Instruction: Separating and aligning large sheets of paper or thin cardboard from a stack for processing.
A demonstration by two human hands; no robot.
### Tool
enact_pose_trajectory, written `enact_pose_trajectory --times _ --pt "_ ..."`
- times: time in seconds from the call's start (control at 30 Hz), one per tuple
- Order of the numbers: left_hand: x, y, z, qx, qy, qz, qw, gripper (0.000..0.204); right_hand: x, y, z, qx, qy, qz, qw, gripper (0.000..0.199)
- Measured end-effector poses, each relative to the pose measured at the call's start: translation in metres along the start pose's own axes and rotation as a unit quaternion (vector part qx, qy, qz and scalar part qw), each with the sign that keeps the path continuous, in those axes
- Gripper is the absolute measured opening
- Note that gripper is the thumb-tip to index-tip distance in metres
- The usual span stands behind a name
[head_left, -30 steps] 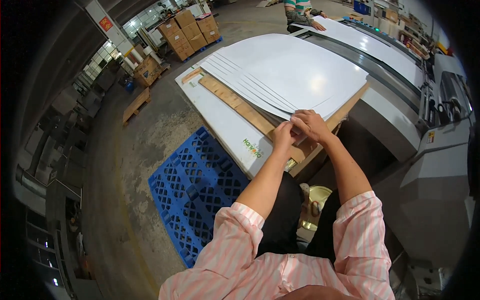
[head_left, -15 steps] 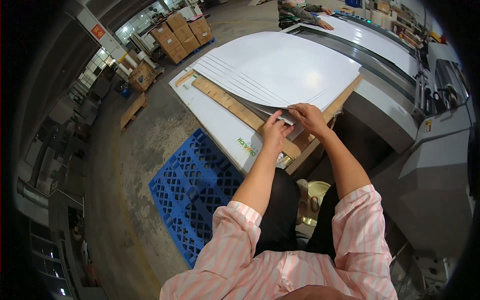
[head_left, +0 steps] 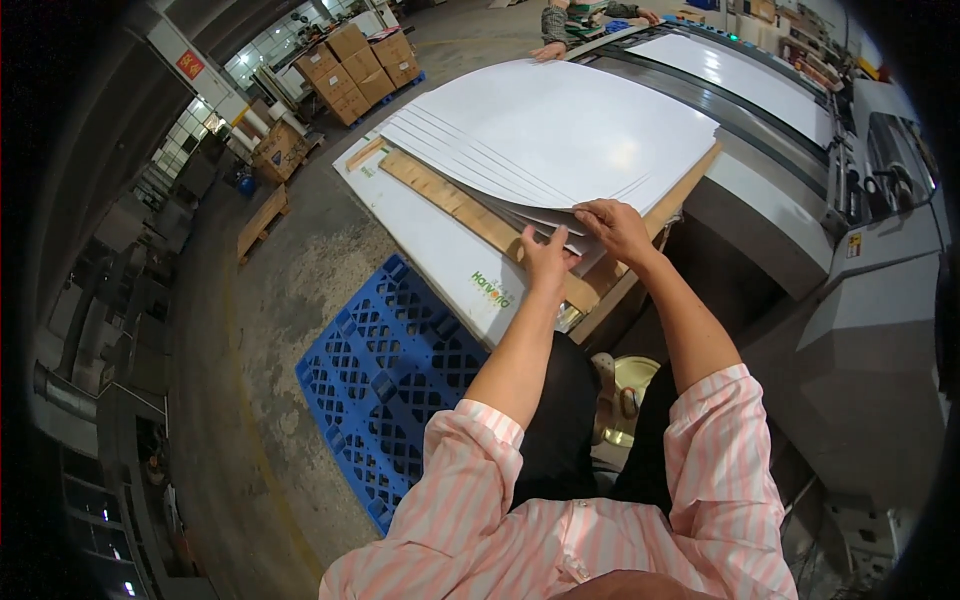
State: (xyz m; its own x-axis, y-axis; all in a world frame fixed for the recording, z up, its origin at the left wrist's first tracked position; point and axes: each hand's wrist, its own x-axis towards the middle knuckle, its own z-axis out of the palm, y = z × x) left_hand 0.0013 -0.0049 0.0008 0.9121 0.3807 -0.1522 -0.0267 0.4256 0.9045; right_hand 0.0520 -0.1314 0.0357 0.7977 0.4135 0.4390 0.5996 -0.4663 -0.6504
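Since the earlier frame, a co-worker's hand [head_left: 549, 51] had come across from the sheet on the machine to the far edge of my white sheets [head_left: 560, 130], while my left hand [head_left: 546, 256] had shifted only slightly and more layers showed apart under the raised corner. With my right hand [head_left: 616, 234] I gripped the near corner of the upper sheets, thumb and fingers pinched over the edge, so that the corner stood up off the layers below. My left hand was not closed on anything I could make out: its fingers were parted, just beside the lower layers under that corner, and I could not tell whether the fingertips touched them. The stack lay in front of me, its left edges stepped like a shallow fan, beside a wooden plank [head_left: 450, 203] that ran along its left side on a white board [head_left: 425, 248] with a coloured print. Below that board's left edge, a blue plastic pallet [head_left: 385, 383] lay on the floor [head_left: 270, 330]. To my right stood a grey machine [head_left: 870, 340], and past the stack another white sheet [head_left: 735, 75] rested on its bed. Farther off to the left, brown cartons [head_left: 350, 78] were piled up. Pink-and-white striped sleeves [head_left: 725, 435] covered my upper arms, and my forearms were bare.
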Motion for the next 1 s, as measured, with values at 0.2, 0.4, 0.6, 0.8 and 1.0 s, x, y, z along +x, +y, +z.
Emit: enact_pose_trajectory --times 0.2,0.4,0.6,0.8,1.0 --pt "0.0 0.006 -0.006 -0.063 -0.075 -0.057 0.993 0.012 0.001 -0.001 0.01 -0.047 0.077 -0.075 0.993 0.026" --pt "0.005 -0.002 -0.012 -0.018 -0.076 -0.045 0.996 0.01 0.013 0.0 0.02 0.255 0.069 0.139 0.954 0.031" --pt "0.001 -0.001 -0.003 -0.031 -0.063 -0.056 0.996 0.009 0.018 -0.002 0.014 0.328 0.187 0.121 0.918 0.035" --pt "0.008 -0.005 -0.014 -0.016 -0.068 -0.059 0.996 0.012 0.002 -0.006 0.02 -0.031 -0.047 0.069 0.996 0.028" --pt "0.005 0.002 -0.003 -0.09 -0.047 -0.076 0.992 0.015 -0.002 0.001 0.015 -0.166 -0.005 -0.079 0.983 0.018"
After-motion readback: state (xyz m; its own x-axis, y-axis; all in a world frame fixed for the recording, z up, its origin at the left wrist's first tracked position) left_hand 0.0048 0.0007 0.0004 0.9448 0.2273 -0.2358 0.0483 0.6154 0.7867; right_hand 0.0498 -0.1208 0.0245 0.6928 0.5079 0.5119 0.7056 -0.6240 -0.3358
